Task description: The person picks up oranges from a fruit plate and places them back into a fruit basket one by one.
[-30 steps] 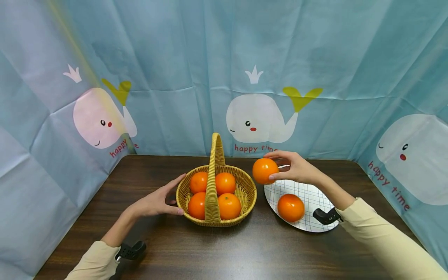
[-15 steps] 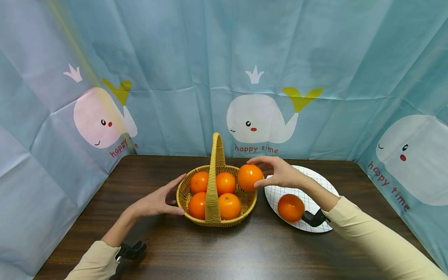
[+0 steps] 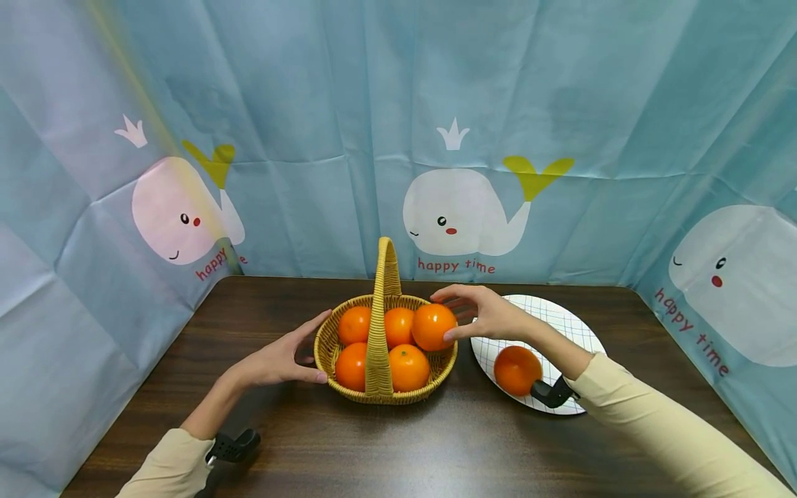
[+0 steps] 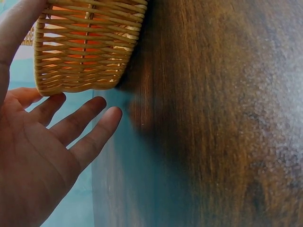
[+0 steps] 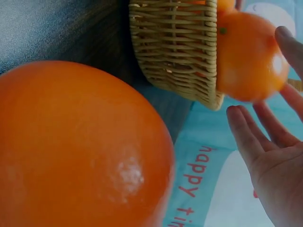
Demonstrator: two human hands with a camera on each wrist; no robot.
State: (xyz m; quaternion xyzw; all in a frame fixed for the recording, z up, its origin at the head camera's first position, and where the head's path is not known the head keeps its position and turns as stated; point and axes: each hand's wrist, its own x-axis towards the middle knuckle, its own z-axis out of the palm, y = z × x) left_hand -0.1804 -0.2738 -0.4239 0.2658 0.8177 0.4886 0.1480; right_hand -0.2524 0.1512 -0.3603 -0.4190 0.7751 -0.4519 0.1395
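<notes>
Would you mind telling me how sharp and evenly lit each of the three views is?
Head view: sharp, evenly lit, with a yellowish streak down the curtain at upper left and wide-angle bowing at the edges. Left wrist view: the basket weave is crisp, while the table is blurred. Right wrist view: the near orange fills the frame, soft, with a small glare spot.

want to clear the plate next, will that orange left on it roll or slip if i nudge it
The round glossy orange fruit on the white checked plate would likely roll at a nudge: it is nearly spherical and nothing beside it blocks it. Its skin shows a shine in the right wrist view, so it may be a bit slippery. It looks firm, probably not fragile.
</notes>
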